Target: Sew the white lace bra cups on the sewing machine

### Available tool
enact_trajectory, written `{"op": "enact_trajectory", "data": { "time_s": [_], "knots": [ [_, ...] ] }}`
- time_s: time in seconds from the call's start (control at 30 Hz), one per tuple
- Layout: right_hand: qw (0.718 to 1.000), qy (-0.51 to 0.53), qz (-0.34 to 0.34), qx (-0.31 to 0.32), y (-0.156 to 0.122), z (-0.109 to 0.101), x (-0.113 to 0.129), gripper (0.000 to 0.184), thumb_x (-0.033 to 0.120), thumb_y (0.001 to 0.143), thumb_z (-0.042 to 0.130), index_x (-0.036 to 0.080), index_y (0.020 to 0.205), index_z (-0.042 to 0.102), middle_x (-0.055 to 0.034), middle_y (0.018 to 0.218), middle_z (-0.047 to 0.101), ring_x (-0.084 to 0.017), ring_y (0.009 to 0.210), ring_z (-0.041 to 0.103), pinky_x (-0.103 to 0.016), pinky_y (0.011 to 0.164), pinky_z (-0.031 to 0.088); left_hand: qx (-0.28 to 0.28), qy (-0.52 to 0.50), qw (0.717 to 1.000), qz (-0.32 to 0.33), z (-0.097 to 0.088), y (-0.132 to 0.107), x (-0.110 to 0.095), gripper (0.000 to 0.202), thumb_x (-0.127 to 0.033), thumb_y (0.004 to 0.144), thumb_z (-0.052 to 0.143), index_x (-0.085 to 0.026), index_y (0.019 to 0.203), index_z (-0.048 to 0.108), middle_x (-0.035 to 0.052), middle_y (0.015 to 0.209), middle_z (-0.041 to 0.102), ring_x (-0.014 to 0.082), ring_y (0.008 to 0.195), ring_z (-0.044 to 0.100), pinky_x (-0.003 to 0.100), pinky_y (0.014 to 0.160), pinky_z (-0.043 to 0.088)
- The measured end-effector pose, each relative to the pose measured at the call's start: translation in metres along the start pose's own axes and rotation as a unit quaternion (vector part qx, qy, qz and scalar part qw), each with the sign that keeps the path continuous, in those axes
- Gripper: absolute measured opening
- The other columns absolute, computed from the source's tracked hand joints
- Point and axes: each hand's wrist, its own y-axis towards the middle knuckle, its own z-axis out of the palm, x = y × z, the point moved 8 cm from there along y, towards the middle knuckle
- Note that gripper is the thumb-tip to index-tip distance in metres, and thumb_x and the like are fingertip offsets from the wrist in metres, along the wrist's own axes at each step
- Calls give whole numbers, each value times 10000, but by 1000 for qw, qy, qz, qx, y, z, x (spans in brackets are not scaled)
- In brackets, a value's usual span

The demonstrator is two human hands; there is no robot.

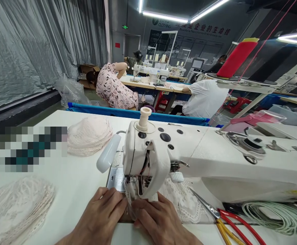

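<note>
A white sewing machine (140, 153) stands right in front of me, its needle area low at the front. My left hand (104, 209) is just left of the needle, beside the metal plate (116, 178), fingers curled and pinched at the edge of a white lace piece (128, 195). Just right of it, my right hand (157, 216) has its fingers bent over the same lace, close under the machine head. The fingertips are partly hidden. More lace fabric (182, 199) spreads on the bed to the right of my right hand.
Two lace stacks (89, 136) (21, 204) lie on the left of the white table. To the right are scissors (214, 211) with red and yellow handles and a pale green cord coil (276, 216). A red thread cone (237, 58) stands above. People sit at machines beyond.
</note>
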Motion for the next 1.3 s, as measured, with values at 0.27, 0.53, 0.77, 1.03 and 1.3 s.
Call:
{"op": "enact_trajectory", "data": {
  "time_s": [0.27,0.53,0.77,1.03,1.3],
  "knots": [
    [1000,-1,-8,16,0,3,0,291,222,1003,382,154,794,573,-32,858,707,-137,631,591,-303,597,395,-13,8,1000,21,-1,1,0,320,-10,843,382,-29,1043,631,67,740,543,203,700,454,344,673,305],
    [999,-15,-37,30,-2,7,5,256,243,989,427,154,793,565,-49,943,704,-150,676,594,-308,581,380,-28,27,999,15,-5,4,1,356,-75,940,308,-74,944,664,78,781,634,190,738,527,353,733,329],
    [998,-25,-42,44,2,6,8,273,223,984,436,168,740,545,-46,912,693,-146,676,581,-309,553,357,-20,23,998,57,0,-3,-6,314,-85,971,353,-127,1001,663,76,1077,700,167,1054,569,372,972,308],
    [997,-40,-45,57,-1,5,10,271,272,976,464,169,744,558,-45,914,697,-145,686,584,-315,604,395,-31,-9,997,74,1,-5,-6,358,-57,960,324,-90,908,677,116,964,705,194,996,590,376,901,359],
    [997,-31,-68,18,-2,5,11,326,293,983,447,159,705,552,-30,855,699,-146,657,579,-311,591,370,-24,7,997,73,2,-3,-6,366,-73,964,307,-95,934,671,105,932,706,182,944,598,354,875,364]
  ]
}}
